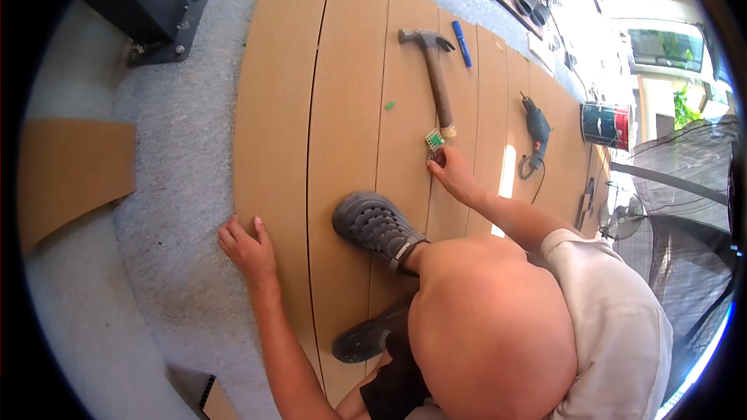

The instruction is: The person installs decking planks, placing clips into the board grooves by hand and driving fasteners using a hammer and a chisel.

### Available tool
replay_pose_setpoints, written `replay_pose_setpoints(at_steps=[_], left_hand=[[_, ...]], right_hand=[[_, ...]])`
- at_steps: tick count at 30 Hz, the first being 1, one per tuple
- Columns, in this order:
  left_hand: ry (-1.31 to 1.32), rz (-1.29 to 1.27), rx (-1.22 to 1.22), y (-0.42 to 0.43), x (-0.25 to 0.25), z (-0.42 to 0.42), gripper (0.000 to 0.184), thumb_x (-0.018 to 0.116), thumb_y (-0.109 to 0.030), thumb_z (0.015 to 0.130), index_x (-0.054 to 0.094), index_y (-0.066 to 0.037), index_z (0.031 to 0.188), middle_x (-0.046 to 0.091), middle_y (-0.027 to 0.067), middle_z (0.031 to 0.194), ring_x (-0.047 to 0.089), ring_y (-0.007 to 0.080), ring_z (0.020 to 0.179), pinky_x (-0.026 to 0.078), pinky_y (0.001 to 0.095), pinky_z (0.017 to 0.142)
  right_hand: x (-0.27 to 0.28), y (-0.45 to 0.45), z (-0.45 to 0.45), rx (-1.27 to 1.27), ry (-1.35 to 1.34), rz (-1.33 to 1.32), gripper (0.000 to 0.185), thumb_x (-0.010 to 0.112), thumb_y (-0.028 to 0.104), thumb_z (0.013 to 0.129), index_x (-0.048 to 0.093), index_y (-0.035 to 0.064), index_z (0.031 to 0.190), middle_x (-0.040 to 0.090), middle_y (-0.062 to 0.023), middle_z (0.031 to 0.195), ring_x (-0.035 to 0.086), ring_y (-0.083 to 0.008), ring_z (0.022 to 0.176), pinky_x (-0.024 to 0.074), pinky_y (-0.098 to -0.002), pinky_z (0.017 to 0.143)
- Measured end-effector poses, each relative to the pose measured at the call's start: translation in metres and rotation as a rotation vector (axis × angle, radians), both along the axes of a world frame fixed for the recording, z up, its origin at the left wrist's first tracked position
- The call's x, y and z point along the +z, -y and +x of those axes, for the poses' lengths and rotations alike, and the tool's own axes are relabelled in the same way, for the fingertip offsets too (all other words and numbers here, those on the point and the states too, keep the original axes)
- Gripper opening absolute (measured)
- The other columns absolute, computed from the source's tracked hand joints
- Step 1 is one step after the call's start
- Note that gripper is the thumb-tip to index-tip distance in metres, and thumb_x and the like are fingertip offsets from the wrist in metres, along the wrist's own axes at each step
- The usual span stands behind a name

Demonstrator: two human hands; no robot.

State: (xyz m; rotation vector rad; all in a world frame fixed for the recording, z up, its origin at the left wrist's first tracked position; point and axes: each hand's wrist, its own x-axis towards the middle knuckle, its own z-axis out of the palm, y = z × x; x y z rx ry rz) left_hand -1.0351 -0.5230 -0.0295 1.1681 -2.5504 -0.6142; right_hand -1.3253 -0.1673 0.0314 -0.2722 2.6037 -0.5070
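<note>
My left hand point(249, 249) lies on the outer edge of the leftmost tan plank, its fingers spread over the edge and grasping nothing. In my right hand point(451, 171) is a small white, grid-like piece with green bits point(434, 139), pinched between thumb and fingers just above the planks point(350, 93). Right beside it is the handle end of a claw hammer point(436, 78), which lies flat with its head pointing away. A small green piece point(390, 106) rests on a plank left of the hammer. A blue marker point(462, 43) lies beyond the hammer head.
A corded drill point(535, 128) lies on the planks at right, near a blue and red bucket point(605, 125). My grey clog point(377, 225) stands on the planks. A dark steel post point(140, 0) is bolted down at upper left. A loose tan board piece point(74, 175) lies at left.
</note>
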Motion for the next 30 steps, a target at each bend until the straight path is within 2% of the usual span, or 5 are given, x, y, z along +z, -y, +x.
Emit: replay_pose_setpoints(at_steps=[9, 16, 24, 28, 30], left_hand=[[0.329, 0.265, -0.335, 0.05, 0.035, 0.011, 0.046, 0.073, -0.02, 0.091, 0.061, 0.004, 0.127, 0.062, 0.0223, 0.117, 0.058, 0.0419, 0.113, 0.049, 0.0483, 0.1], [0.747, 0.354, -0.522, 0.072, 0.092, -0.029, 0.042, 0.071, -0.031, 0.092, 0.068, 0.0, 0.121, 0.069, 0.0248, 0.122, 0.066, 0.0421, 0.114, 0.054, 0.0502, 0.096], [0.077, 0.258, -0.678, 0.035, 0.161, -0.095, 0.036, 0.067, -0.028, 0.095, 0.07, -0.001, 0.119, 0.07, 0.0244, 0.119, 0.067, 0.0429, 0.11, 0.054, 0.0467, 0.096], [-0.258, 0.667, -0.648, -0.008, 0.201, -0.112, 0.038, 0.065, -0.018, 0.099, 0.064, -0.002, 0.134, 0.075, 0.0099, 0.103, 0.07, 0.0184, 0.091, 0.055, 0.0337, 0.084], [-0.357, 0.88, -0.595, -0.018, 0.2, -0.125, 0.042, 0.063, -0.018, 0.102, 0.06, 0.002, 0.138, 0.073, 0.0069, 0.104, 0.067, 0.0144, 0.088, 0.055, 0.03, 0.082]], right_hand=[[0.025, 0.005, 0.008, -0.096, 0.105, -0.277, 0.018, 0.073, 0.012, 0.092, 0.064, -0.0006, 0.101, 0.068, -0.006, 0.084, 0.065, -0.0132, 0.074, 0.0549, -0.0307, 0.063], [0.071, -0.004, 0.015, -0.056, 0.053, -0.409, 0.02, 0.071, 0.011, 0.095, 0.067, -0.0016, 0.11, 0.069, -0.007, 0.085, 0.066, -0.0127, 0.071, 0.0567, -0.0295, 0.059], [0.191, 0.045, 0.029, -0.104, 0.311, -0.838, 0.021, 0.071, 0.01, 0.097, 0.067, -0.0048, 0.112, 0.069, -0.0061, 0.089, 0.067, -0.0128, 0.073, 0.0573, -0.0273, 0.068], [0.192, 0.096, 0.02, -0.067, 0.401, -0.885, 0.021, 0.069, 0.009, 0.098, 0.067, -0.0046, 0.113, 0.068, -0.0061, 0.091, 0.067, -0.0126, 0.076, 0.057, -0.0268, 0.069], [0.185, 0.123, 0.012, -0.007, 0.532, -0.952, 0.02, 0.07, 0.01, 0.098, 0.066, -0.0016, 0.114, 0.069, -0.0042, 0.092, 0.066, -0.0114, 0.076, 0.0554, -0.0266, 0.067]])
